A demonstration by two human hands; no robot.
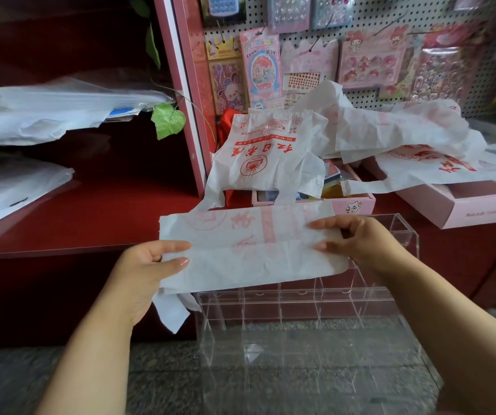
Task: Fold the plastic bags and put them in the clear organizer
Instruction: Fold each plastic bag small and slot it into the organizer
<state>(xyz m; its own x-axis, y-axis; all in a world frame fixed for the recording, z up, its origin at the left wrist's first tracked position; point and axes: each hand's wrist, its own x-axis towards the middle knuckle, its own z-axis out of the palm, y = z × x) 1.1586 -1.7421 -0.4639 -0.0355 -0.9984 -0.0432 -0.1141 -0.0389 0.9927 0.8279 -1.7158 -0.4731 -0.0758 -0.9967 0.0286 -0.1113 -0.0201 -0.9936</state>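
A white plastic bag with red print is folded into a long strip and held flat in the air over the clear organizer. My left hand pinches its left end, thumb on top. My right hand pinches its right end. The bag's handles hang loose below my left hand. The organizer is a clear acrylic box with several compartments; it stands on the floor against the red counter. More white bags with red print lie in a loose heap on the pink boxes behind.
A red counter runs to the left, with clear plastic sheets piled on its shelves. Pink boxes stand at the right under the heap. A pegboard with sticker packs rises behind. Grey stone floor lies below.
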